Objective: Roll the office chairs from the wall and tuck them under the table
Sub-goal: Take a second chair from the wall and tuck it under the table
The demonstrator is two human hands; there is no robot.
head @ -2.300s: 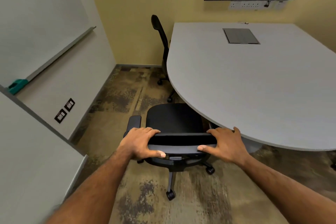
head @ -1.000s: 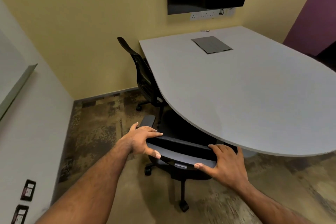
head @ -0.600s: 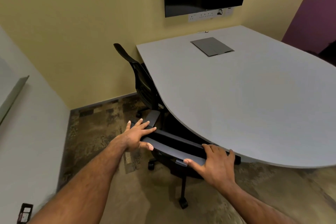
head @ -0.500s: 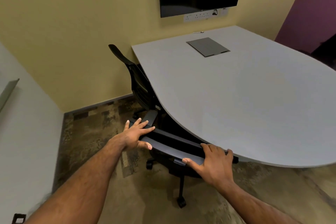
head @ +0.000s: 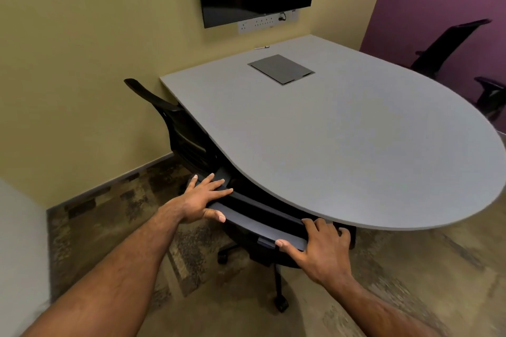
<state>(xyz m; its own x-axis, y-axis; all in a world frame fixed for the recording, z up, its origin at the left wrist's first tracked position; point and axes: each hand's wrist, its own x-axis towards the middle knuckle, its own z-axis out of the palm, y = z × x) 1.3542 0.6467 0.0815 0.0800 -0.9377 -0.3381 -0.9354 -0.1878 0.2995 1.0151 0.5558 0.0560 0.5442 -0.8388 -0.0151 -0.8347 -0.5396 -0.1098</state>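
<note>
Fingers [head: 216, 186] of our left hand [head: 204, 201] lie straight across the near chair [head: 260, 227] backrest top. Those of our right hand [head: 320, 247] curl over the same edge, thumb behind. Just ahead of them its seat is under the table [head: 356, 145], so we judge it nearly tucked. The second chair [head: 186, 139] looks tucked; the far chair [head: 443, 49] by the purple wall seems left.

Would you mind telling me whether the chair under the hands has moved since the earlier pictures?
Yes: the chair has rolled in under the table; its seat, earlier exposed, is now hidden.
</note>
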